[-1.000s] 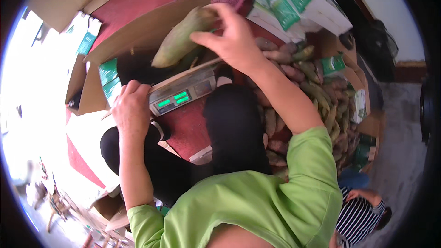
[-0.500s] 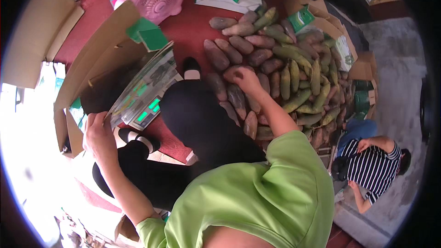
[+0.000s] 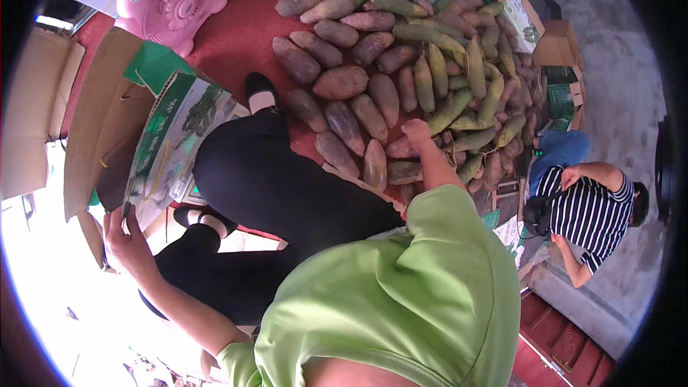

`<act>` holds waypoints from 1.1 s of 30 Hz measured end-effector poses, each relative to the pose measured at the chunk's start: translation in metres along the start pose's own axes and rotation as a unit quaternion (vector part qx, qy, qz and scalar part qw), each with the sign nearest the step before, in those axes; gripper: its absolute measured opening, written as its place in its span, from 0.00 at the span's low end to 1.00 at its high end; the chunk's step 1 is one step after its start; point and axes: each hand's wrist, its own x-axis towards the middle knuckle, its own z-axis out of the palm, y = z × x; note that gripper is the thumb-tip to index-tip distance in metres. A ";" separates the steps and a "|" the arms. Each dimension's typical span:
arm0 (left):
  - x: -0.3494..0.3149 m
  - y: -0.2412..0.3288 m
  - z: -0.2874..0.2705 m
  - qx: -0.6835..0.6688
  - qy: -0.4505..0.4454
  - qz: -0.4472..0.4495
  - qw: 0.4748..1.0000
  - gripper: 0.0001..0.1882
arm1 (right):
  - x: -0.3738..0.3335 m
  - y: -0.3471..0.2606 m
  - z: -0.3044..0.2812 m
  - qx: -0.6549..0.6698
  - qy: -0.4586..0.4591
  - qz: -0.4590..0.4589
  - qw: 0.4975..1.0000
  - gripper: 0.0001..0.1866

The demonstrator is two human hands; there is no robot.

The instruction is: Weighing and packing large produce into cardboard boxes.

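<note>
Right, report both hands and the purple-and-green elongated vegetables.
Left hand at lower corner of green-printed cardboard flap. Right hand at vegetable pile, grip unclear. Black-trousered leg between them.

A bright lime-green shirt (image 3: pixel 387 279) covers the torso, loose and softly creased, with a stitched band along its curved neck edge. Its sleeves (image 3: pixel 448 222) are short and wide, leaving the forearms bare. The left hand (image 3: pixel 129 244) and right hand (image 3: pixel 421 136) are bare too. Below are plain black trousers (image 3: pixel 301 186) and black, low-cut shoes (image 3: pixel 257 84).

R grip (image 3: pixel 418 131) nr veg pile (image 3: pixel 423 82)
</note>
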 end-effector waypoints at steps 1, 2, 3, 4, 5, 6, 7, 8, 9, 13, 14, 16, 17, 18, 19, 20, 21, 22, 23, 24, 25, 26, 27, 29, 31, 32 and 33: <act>-0.004 -0.003 -0.008 0.025 0.002 -0.012 1.000 0.06 | -0.004 -0.009 0.014 0.013 -0.017 -0.007 1.000 0.15; -0.010 -0.003 -0.020 0.053 0.008 -0.028 0.998 0.06 | -0.009 -0.022 0.022 0.187 -0.020 0.151 0.971 0.14; -0.014 0.000 -0.033 0.076 0.012 -0.034 0.996 0.06 | -0.011 -0.036 0.028 0.342 -0.025 0.308 0.887 0.14; -0.005 0.003 -0.011 0.030 -0.003 -0.020 0.999 0.06 | 0.005 0.069 0.008 0.325 0.018 0.326 0.888 0.14; -0.003 -0.006 0.023 -0.027 -0.006 -0.020 0.999 0.06 | -0.002 0.169 -0.038 0.221 0.071 0.191 0.954 0.13; -0.010 -0.020 0.055 -0.081 -0.001 -0.033 0.996 0.06 | -0.004 0.230 -0.078 0.093 0.105 0.043 0.989 0.13; -0.002 -0.005 0.030 -0.015 0.004 -0.010 1.000 0.06 | -0.008 0.184 -0.029 0.151 0.067 0.051 0.985 0.13; -0.003 -0.001 0.002 0.035 0.017 -0.003 0.999 0.06 | -0.005 0.109 0.011 0.342 0.091 0.238 0.904 0.12; -0.016 -0.004 -0.031 0.083 0.032 -0.017 0.996 0.06 | -0.013 -0.021 0.017 0.476 0.090 0.413 0.771 0.11; -0.008 -0.007 0.001 0.027 0.030 -0.004 0.999 0.05 | -0.006 0.050 -0.023 0.467 0.178 0.290 0.816 0.14; -0.010 -0.010 0.002 0.018 0.037 -0.003 0.999 0.05 | 0.000 0.051 -0.025 0.492 0.186 0.297 0.797 0.17; -0.011 -0.010 0.005 0.009 0.050 -0.010 0.999 0.05 | 0.014 0.057 -0.035 0.517 0.193 0.296 0.780 0.20; -0.009 -0.006 0.007 -0.002 0.040 -0.021 0.999 0.05 | 0.019 0.067 -0.039 0.471 0.215 0.337 0.786 0.22; -0.008 -0.002 0.006 -0.005 0.032 -0.033 0.999 0.05 | 0.023 0.062 -0.038 0.426 0.229 0.377 0.790 0.25; -0.006 0.002 0.006 0.001 0.044 -0.022 0.999 0.05 | 0.027 0.058 -0.039 0.428 0.222 0.369 0.794 0.25; -0.007 0.006 0.001 0.003 0.055 -0.014 0.998 0.05 | 0.028 0.045 -0.038 0.450 0.216 0.384 0.777 0.27; -0.008 0.007 -0.001 0.004 0.048 -0.032 0.998 0.04 | 0.027 0.035 -0.040 0.469 0.215 0.396 0.760 0.29; -0.008 0.011 -0.003 0.002 0.040 -0.050 0.998 0.04 | 0.026 0.032 -0.042 0.470 0.207 0.406 0.756 0.29; -0.008 0.014 -0.004 0.020 0.046 -0.053 0.997 0.04 | 0.026 0.028 -0.045 0.470 0.200 0.415 0.753 0.29; -0.008 0.016 -0.006 0.026 0.054 -0.066 0.996 0.04 | 0.026 0.023 -0.049 0.462 0.159 0.441 0.753 0.29; -0.008 0.018 -0.009 0.044 0.045 -0.071 0.996 0.04 | 0.027 0.016 -0.053 0.451 0.116 0.466 0.752 0.28; -0.008 0.020 -0.012 0.060 0.033 -0.077 0.995 0.04 | 0.029 0.010 -0.053 0.451 0.115 0.481 0.743 0.28; -0.008 0.022 -0.012 0.070 0.035 -0.080 0.994 0.04 | 0.030 0.004 -0.053 0.450 0.113 0.494 0.735 0.27; -0.007 0.029 -0.015 0.041 0.025 -0.113 0.992 0.04 | 0.019 -0.003 -0.056 0.521 0.099 0.418 0.738 0.27; -0.007 0.025 -0.013 0.020 0.032 -0.104 0.994 0.05 | 0.016 -0.005 -0.058 0.521 0.087 0.414 0.741 0.27; -0.006 0.028 -0.014 0.007 0.024 -0.123 0.992 0.05 | 0.016 -0.005 -0.059 0.521 0.088 0.422 0.737 0.26; -0.006 0.029 -0.014 0.008 0.020 -0.124 0.992 0.06 | 0.019 -0.006 -0.059 0.521 0.089 0.429 0.733 0.26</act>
